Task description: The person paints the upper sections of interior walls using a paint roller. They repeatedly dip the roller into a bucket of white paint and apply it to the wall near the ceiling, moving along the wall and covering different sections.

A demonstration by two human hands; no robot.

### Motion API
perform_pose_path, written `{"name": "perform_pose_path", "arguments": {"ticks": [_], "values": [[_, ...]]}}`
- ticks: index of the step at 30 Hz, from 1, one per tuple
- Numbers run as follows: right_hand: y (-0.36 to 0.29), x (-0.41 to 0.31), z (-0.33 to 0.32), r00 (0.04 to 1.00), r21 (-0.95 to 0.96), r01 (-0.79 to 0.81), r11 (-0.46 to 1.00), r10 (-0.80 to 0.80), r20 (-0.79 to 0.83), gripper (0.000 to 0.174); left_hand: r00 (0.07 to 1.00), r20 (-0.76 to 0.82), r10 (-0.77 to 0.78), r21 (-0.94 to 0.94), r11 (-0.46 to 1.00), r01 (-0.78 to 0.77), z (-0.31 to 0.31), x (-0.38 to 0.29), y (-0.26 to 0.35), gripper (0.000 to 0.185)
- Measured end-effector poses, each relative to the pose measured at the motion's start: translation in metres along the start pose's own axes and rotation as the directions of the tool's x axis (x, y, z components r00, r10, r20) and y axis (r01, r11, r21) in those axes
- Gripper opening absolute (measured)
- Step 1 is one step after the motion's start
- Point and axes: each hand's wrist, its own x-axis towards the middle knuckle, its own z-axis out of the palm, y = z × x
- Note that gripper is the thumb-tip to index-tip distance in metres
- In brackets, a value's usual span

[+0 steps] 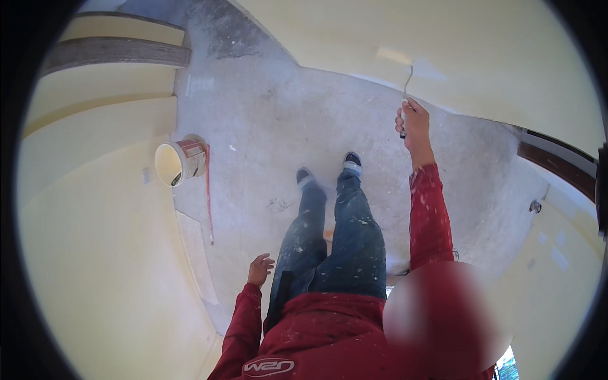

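My right hand (414,121) grips the handle of a paint roller (408,81), with its bent wire frame reaching forward. The cream roller cover (394,56) is against the pale yellow wall (475,42) ahead of me, or very close to it. Beside the cover, a lighter patch (430,70) shows on that wall. Down at my left side hangs my left hand (260,270), its fingers loosely apart and nothing in them. Below it is the grey concrete floor (266,204), well out of its reach.
A paint bucket (192,154) stands by the left wall, with something dark (176,178) at its inner rim. A red pole (209,199) lies beside it. Ledges (118,51) jut from the upper left. A dark wooden frame (555,166) is at right, near a small object (535,206).
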Motion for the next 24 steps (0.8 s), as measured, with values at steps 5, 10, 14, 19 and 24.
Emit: {"name": "perform_pose_path", "arguments": {"ticks": [5, 10, 14, 19, 24], "values": [[-0.008, -0.013, 0.014, 0.999, 0.009, 0.002, 1.000, -0.002, -0.050, 0.014, 0.999, 0.029, -0.019, 0.011, 1.000, 0.019, -0.001, 0.008, 0.003, 0.046], [0.003, 0.014, 0.018, 0.999, -0.006, -0.051, 0.999, 0.051, -0.005, 0.027, 0.997, 0.035, 0.071, -0.007, 0.997, -0.071, 0.009, 0.004, 0.014, 0.046], [-0.005, -0.006, 0.012, 0.999, 0.007, -0.001, 1.000, 0.001, -0.041, 0.021, 1.000, 0.003, 0.022, -0.014, 1.000, -0.022, -0.003, 0.004, 0.014, 0.045], [0.004, 0.001, 0.012, 0.997, 0.000, 0.003, 1.000, -0.003, -0.079, 0.025, 1.000, 0.015, 0.012, 0.000, 1.000, -0.012, -0.003, 0.006, 0.007, 0.045], [0.028, 0.043, 0.010, 0.978, -0.043, -0.086, 0.995, 0.076, -0.196, 0.030, 0.998, 0.039, 0.044, 0.001, 0.999, -0.045, -0.006, 0.013, 0.013, 0.045]]}}
